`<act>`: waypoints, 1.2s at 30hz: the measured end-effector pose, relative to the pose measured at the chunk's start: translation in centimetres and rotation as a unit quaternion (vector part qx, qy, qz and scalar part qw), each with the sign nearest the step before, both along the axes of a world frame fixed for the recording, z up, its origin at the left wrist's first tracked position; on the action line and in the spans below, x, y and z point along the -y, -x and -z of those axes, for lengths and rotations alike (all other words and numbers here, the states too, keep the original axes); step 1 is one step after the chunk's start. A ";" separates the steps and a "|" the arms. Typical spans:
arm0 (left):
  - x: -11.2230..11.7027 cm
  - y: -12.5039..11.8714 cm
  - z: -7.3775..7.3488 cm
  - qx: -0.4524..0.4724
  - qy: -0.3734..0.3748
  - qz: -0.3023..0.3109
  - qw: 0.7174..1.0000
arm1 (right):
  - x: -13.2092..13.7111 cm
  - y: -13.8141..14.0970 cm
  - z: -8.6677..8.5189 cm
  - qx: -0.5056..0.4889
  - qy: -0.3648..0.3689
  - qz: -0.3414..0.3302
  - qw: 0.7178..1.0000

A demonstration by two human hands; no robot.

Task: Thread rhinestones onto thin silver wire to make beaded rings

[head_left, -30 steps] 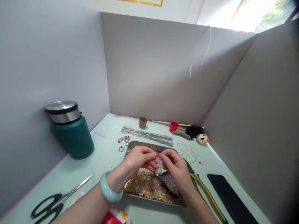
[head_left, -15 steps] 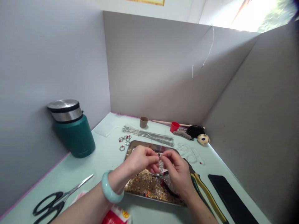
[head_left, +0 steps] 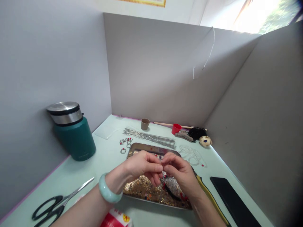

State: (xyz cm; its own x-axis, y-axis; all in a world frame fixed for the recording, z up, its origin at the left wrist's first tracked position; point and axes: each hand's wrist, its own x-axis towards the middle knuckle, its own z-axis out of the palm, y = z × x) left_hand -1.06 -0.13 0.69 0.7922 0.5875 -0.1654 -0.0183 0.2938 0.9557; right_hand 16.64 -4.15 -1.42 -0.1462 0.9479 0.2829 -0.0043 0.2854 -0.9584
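Note:
My left hand (head_left: pixel 142 167), with a pale green bangle (head_left: pixel 106 188) on its wrist, and my right hand (head_left: pixel 178 171) meet fingertip to fingertip over a metal tray (head_left: pixel 151 147). Both pinch a thin wire with small beads on it; the beaded piece (head_left: pixel 163 173) is mostly hidden between the fingers. The tray holds gold sequins (head_left: pixel 142 186) and clear beads. Pliers with dark handles (head_left: pixel 172 193) lie in the tray under my right hand.
A green flask (head_left: pixel 71 132) stands at the left wall. Black scissors (head_left: pixel 56 201) lie front left. Behind the tray are a bundle of wires (head_left: pixel 149 137), small beaded rings (head_left: pixel 125 143), a brown cup (head_left: pixel 145 123) and a red cup (head_left: pixel 175 128). A black phone (head_left: pixel 230 198) lies right.
Both hands have dropped slightly and drawn toward me over the tray, fingertips still pressed together on the wire. Nothing else has moved.

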 end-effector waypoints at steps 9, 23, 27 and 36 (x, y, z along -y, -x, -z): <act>0.3 -0.1 -0.4 -0.008 -0.016 -0.016 1.000 | 0.1 0.3 0.3 -0.069 0.013 -0.029 0.997; 1.3 -1.5 -0.4 -0.242 -0.331 -0.196 0.891 | -0.7 1.4 1.9 0.003 -0.026 0.092 0.995; 1.1 -1.6 -0.2 -0.238 -0.322 -0.214 0.891 | -0.7 1.9 2.0 0.004 -0.010 0.130 0.991; 0.4 -0.6 0.1 -0.023 -0.035 -0.032 0.999 | -0.3 -0.3 0.6 -0.098 0.087 -0.031 0.991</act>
State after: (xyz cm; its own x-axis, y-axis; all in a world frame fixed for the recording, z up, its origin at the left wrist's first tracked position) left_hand -0.44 -0.56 0.56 0.7459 0.6473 -0.1569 0.0090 0.2257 0.9742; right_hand 16.99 -3.83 -2.05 -0.1630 0.9758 0.1456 -0.2081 0.1103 -0.9719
